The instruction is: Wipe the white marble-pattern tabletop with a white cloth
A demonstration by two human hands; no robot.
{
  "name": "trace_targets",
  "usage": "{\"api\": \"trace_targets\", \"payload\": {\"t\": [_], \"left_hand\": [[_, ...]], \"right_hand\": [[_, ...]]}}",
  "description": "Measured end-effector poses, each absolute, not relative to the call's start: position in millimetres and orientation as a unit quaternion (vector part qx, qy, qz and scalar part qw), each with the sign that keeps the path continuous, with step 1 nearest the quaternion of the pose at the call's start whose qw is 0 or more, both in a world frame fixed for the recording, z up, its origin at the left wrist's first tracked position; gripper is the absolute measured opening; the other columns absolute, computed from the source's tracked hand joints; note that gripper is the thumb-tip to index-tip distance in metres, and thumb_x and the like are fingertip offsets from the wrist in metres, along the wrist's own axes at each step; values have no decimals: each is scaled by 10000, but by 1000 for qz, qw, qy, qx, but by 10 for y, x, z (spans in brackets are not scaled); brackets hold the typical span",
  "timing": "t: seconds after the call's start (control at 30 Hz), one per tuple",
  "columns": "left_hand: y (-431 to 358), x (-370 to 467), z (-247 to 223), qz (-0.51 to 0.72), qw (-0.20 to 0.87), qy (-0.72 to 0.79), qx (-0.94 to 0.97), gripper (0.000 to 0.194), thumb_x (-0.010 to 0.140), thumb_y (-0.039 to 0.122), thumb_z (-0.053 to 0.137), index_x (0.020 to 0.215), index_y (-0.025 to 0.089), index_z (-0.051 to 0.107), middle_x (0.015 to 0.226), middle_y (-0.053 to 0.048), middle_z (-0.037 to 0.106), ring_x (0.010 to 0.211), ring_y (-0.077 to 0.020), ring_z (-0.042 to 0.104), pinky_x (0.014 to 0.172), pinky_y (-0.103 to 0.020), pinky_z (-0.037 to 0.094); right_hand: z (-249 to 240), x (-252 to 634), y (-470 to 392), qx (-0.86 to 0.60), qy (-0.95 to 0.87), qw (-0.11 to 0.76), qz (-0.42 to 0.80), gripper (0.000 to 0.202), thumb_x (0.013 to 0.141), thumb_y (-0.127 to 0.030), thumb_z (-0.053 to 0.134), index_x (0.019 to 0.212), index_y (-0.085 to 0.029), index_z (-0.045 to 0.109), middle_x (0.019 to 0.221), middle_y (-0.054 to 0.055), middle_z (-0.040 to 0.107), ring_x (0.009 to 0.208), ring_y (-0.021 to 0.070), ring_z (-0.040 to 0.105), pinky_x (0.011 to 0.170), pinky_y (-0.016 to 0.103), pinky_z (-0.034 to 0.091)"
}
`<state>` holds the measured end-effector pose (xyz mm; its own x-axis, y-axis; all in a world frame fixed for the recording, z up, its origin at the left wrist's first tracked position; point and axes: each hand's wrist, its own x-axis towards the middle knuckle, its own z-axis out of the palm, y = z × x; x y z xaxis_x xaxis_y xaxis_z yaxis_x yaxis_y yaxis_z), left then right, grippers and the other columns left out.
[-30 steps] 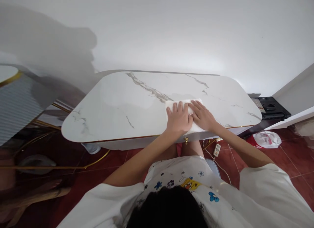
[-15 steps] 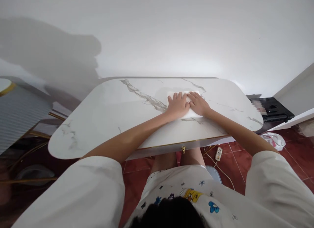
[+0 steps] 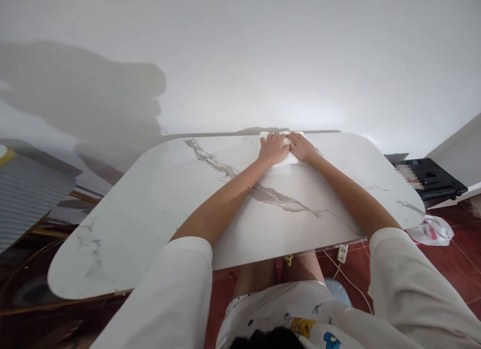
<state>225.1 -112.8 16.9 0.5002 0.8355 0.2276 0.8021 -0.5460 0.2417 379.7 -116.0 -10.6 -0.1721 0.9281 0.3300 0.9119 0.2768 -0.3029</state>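
Note:
Both hands press on a white cloth at the far edge of a white marble-patterned table, close to the wall. My left hand lies flat over the left part of the cloth, its fingers spread and pointing at the wall. My right hand rests on the right part, fingers stretched out toward the upper left. The two thumbs are near each other, and the cloth shows between and below the hands.
A white wall rises behind the table. At the right are a black case and a clear plastic bag. A power strip with a cable lies below. A grey ribbed piece of furniture stands at the left.
Both hands and the cloth have moved away from me, from the middle of the table to its far edge. The camera view has shifted, with more of the table's left front corner showing.

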Motion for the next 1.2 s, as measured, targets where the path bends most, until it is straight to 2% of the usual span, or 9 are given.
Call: {"api": "trace_targets", "payload": {"t": [0.2,0.53,0.77,1.0,1.2], "left_hand": [[-902,2320,158,167,48,481,859,490,913,317,317,1365,244,492,1400,-97,536,1315,-297,419,1100,-526,295],[-803,2389,133,159,27,489,857,467,922,317,325,1350,254,499,1386,-102,549,1304,-306,435,1079,-532,320],[-820,2646,133,150,24,482,863,468,924,321,316,1337,216,510,1388,-118,548,1300,-309,443,1080,-531,326],[-919,2725,123,148,29,478,866,483,932,349,305,1372,241,475,1430,-111,511,1346,-298,404,1103,-540,302],[-1207,2623,122,153,32,466,871,475,934,349,300,1364,252,478,1440,-111,498,1351,-297,398,1094,-521,313]], "right_hand": [[-144,3887,-862,-588,-772,240,15,521,901,-218,322,1386,-167,504,1424,93,546,1347,298,435,1150,517,328],[-190,3906,-796,-587,-774,236,-7,513,918,-194,302,1387,-119,494,1407,146,550,1326,303,447,1149,500,333],[-218,4176,-791,-606,-758,240,3,503,921,-206,318,1380,-154,515,1397,110,569,1338,278,455,1152,491,343],[-203,4283,-891,-612,-760,217,2,522,917,-218,338,1410,-144,493,1464,99,522,1386,261,417,1198,487,277],[-198,4207,-1222,-631,-747,211,8,530,941,-242,325,1445,-148,458,1522,101,456,1427,251,369,1206,476,268]]}}
